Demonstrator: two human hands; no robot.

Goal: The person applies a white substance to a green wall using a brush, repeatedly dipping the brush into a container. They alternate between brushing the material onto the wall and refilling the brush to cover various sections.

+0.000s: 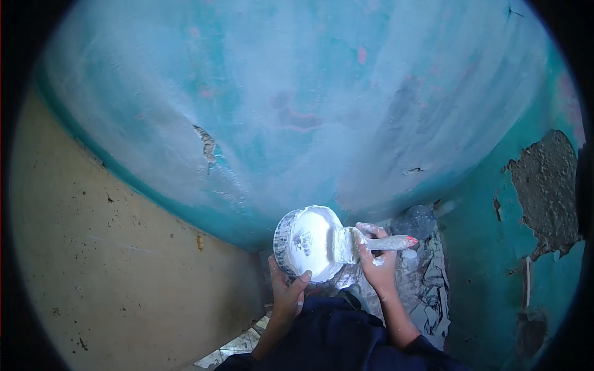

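Note:
A round tub (283,243) of white paste is held up in front of my body, its opening facing me. My left hand (287,289) grips the tub's lower left side, with the thumb over the rim. In my right hand (375,261) is a wide brush (344,245) coated in white, its bristle end against the tub's right rim. The brush's pale handle has a red tip and points right. White smears cover the fingers of my right hand.
A blue-green wall (266,111) with whitish patches and a chipped spot rises ahead. On the right, another wall (482,247) has bare plaster. A tan panel (124,260) stands left. Broken flakes (433,297) and a grey bucket (418,221) lie low on the right.

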